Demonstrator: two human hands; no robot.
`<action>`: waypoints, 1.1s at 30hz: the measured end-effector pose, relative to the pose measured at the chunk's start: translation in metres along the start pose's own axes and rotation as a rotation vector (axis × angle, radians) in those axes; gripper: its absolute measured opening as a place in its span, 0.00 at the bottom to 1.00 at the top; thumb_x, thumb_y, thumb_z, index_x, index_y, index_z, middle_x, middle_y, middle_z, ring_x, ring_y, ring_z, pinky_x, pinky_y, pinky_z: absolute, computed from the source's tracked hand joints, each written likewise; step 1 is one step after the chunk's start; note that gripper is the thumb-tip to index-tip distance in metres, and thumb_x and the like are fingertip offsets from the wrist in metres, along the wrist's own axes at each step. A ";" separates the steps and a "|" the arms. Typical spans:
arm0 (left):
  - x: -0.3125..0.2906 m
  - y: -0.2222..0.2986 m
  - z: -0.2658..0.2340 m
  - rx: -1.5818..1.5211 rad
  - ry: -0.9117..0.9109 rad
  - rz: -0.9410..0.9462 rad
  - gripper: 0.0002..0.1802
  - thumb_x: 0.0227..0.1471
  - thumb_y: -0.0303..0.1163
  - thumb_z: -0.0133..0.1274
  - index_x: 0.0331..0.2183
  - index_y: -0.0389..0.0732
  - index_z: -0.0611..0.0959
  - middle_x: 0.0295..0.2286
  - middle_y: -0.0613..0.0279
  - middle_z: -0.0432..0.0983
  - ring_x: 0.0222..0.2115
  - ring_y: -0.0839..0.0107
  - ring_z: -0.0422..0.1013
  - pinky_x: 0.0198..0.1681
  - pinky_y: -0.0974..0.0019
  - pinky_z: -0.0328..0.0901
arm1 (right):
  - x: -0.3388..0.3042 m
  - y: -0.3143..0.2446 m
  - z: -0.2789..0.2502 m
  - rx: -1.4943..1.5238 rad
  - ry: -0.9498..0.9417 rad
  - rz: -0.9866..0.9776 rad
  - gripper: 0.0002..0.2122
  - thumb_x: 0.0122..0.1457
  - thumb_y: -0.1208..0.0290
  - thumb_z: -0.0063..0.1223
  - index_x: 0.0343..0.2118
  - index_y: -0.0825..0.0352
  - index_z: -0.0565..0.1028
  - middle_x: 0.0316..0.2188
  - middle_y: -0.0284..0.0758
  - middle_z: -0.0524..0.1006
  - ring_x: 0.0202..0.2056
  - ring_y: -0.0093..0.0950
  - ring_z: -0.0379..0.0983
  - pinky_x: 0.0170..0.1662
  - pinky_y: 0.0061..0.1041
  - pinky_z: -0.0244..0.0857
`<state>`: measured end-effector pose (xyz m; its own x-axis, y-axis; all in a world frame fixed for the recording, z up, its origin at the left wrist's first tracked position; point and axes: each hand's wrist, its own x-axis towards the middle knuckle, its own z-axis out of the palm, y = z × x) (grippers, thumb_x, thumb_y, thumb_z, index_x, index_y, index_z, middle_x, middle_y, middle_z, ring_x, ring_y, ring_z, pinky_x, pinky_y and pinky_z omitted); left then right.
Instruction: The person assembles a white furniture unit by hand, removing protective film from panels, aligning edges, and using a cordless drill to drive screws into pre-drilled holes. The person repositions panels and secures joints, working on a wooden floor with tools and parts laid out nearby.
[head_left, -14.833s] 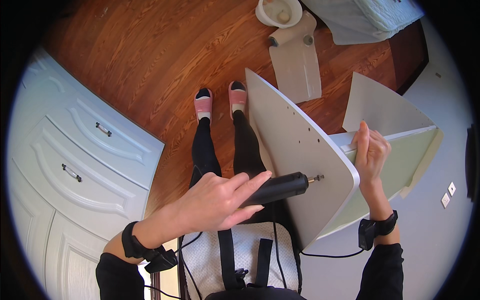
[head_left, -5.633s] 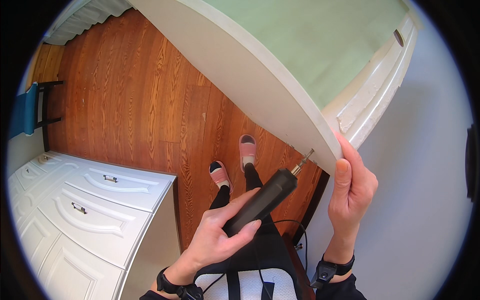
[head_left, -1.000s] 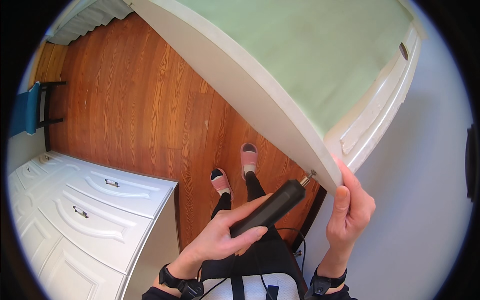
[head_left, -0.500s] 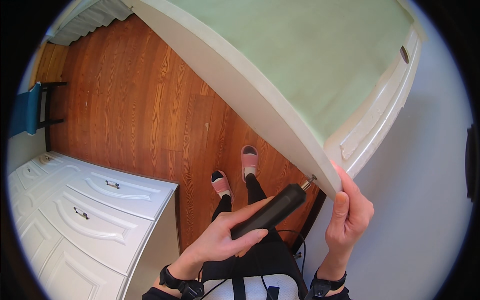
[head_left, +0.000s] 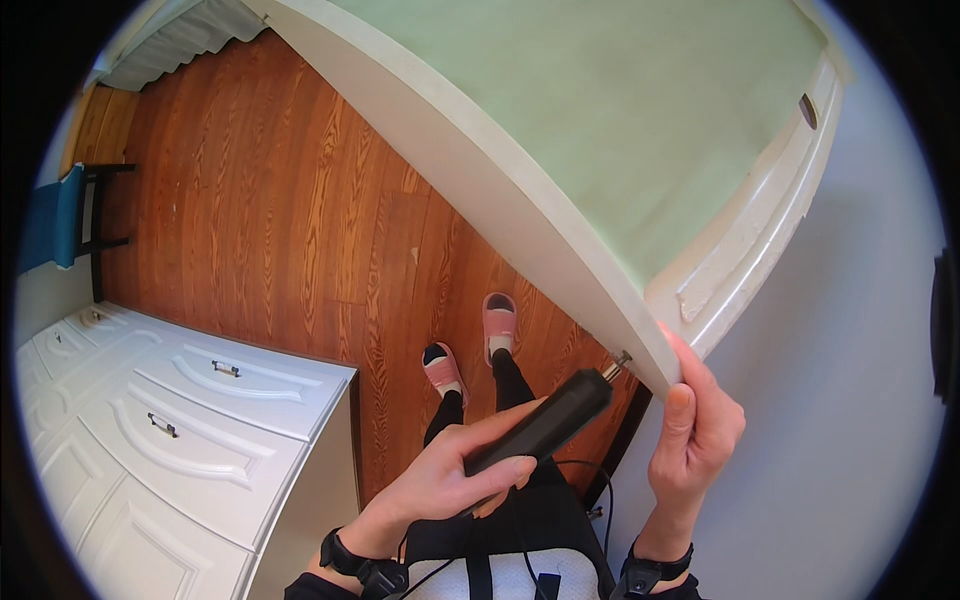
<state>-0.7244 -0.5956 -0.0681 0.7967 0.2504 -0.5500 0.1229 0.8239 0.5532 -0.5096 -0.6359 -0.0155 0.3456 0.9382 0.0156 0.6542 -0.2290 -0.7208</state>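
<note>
My left hand [head_left: 455, 468] is wrapped round a black cordless screwdriver [head_left: 545, 425] that slants up to the right. Its metal tip meets a small metal screw or bolt [head_left: 624, 358] in the outer face of a white bed side panel [head_left: 540, 235], close to that panel's near end. Just right of the screw, my right hand [head_left: 697, 435] grips the end of the panel, thumb on the outer face and fingers going behind it. The panel joins a glossy white end board [head_left: 735, 270] at this corner.
A pale green mattress or sheet [head_left: 620, 110] lies inside the frame. White drawers [head_left: 200, 420] with dark handles stand at lower left, and a blue-covered chair [head_left: 55, 215] at far left. My pink slippers [head_left: 499, 320] are on the wooden floor [head_left: 300, 190]. A pale wall [head_left: 840, 400] rises at right.
Almost nothing differs. Both hands hold their places, with the screwdriver still at the screw; the right hand and panel end show only a very slight shift.
</note>
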 end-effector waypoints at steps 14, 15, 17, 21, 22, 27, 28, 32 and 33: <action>-0.043 0.003 0.016 1.394 0.410 0.296 0.33 0.45 0.31 0.59 0.53 0.35 0.68 0.34 0.45 0.76 0.30 0.46 0.75 0.32 0.51 0.70 | -0.020 0.016 -0.003 0.125 0.187 0.062 0.17 0.66 0.71 0.44 0.56 0.70 0.68 0.52 0.45 0.73 0.51 0.39 0.72 0.53 0.30 0.64; -0.061 0.008 0.014 1.441 0.435 0.254 0.33 0.45 0.32 0.58 0.53 0.35 0.68 0.35 0.45 0.76 0.30 0.47 0.75 0.33 0.51 0.70 | -0.024 0.019 -0.001 0.165 0.235 0.141 0.21 0.66 0.69 0.45 0.59 0.72 0.64 0.56 0.47 0.69 0.56 0.40 0.67 0.57 0.33 0.60; -0.100 0.018 0.011 1.500 0.502 0.226 0.32 0.45 0.32 0.58 0.52 0.35 0.69 0.36 0.45 0.77 0.31 0.47 0.75 0.34 0.51 0.70 | -0.028 0.026 0.008 0.404 0.428 0.372 0.25 0.63 0.64 0.51 0.58 0.76 0.63 0.56 0.50 0.68 0.57 0.42 0.65 0.58 0.34 0.58; -0.169 0.031 0.010 1.460 0.709 0.293 0.30 0.43 0.30 0.59 0.50 0.37 0.72 0.36 0.45 0.77 0.33 0.46 0.74 0.35 0.51 0.69 | -0.015 0.052 0.013 0.537 0.368 0.891 0.34 0.54 0.57 0.63 0.55 0.81 0.65 0.52 0.52 0.71 0.54 0.43 0.69 0.59 0.41 0.57; -0.183 0.035 0.012 1.447 0.753 0.334 0.30 0.42 0.29 0.59 0.50 0.38 0.72 0.36 0.45 0.77 0.33 0.46 0.74 0.36 0.51 0.69 | -0.010 0.059 0.011 0.637 0.192 0.882 0.34 0.52 0.56 0.64 0.53 0.80 0.67 0.49 0.50 0.73 0.51 0.41 0.71 0.57 0.43 0.60; -0.226 0.058 0.028 1.389 0.995 0.274 0.29 0.41 0.27 0.60 0.49 0.37 0.74 0.33 0.45 0.78 0.34 0.47 0.75 0.36 0.54 0.68 | 0.007 0.076 0.009 0.817 -0.111 0.909 0.29 0.48 0.56 0.68 0.47 0.74 0.73 0.39 0.43 0.79 0.39 0.34 0.77 0.42 0.42 0.74; -0.230 0.062 0.031 1.358 1.032 0.278 0.29 0.42 0.27 0.60 0.49 0.37 0.74 0.33 0.44 0.78 0.34 0.47 0.75 0.36 0.54 0.68 | 0.008 0.076 0.011 0.816 -0.055 0.899 0.28 0.48 0.58 0.68 0.46 0.75 0.73 0.39 0.44 0.78 0.39 0.35 0.77 0.42 0.43 0.74; -0.238 0.079 0.046 1.196 1.160 0.270 0.27 0.44 0.27 0.60 0.48 0.35 0.74 0.30 0.44 0.78 0.31 0.48 0.75 0.34 0.56 0.68 | 0.006 0.080 0.015 0.839 -0.115 0.922 0.28 0.48 0.61 0.68 0.46 0.75 0.72 0.41 0.44 0.77 0.42 0.38 0.76 0.42 0.45 0.73; -0.239 0.084 0.052 1.243 1.186 0.332 0.26 0.45 0.28 0.59 0.48 0.34 0.74 0.26 0.47 0.76 0.27 0.53 0.74 0.32 0.59 0.67 | 0.006 0.083 0.015 0.885 -0.158 0.888 0.28 0.48 0.61 0.68 0.47 0.75 0.71 0.42 0.43 0.77 0.42 0.38 0.76 0.41 0.45 0.73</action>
<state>-0.8741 -0.6128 0.1420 0.1239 0.9837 -0.1302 0.8513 -0.0380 0.5234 -0.4635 -0.6451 -0.0852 0.3096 0.5855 -0.7492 -0.4553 -0.6004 -0.6574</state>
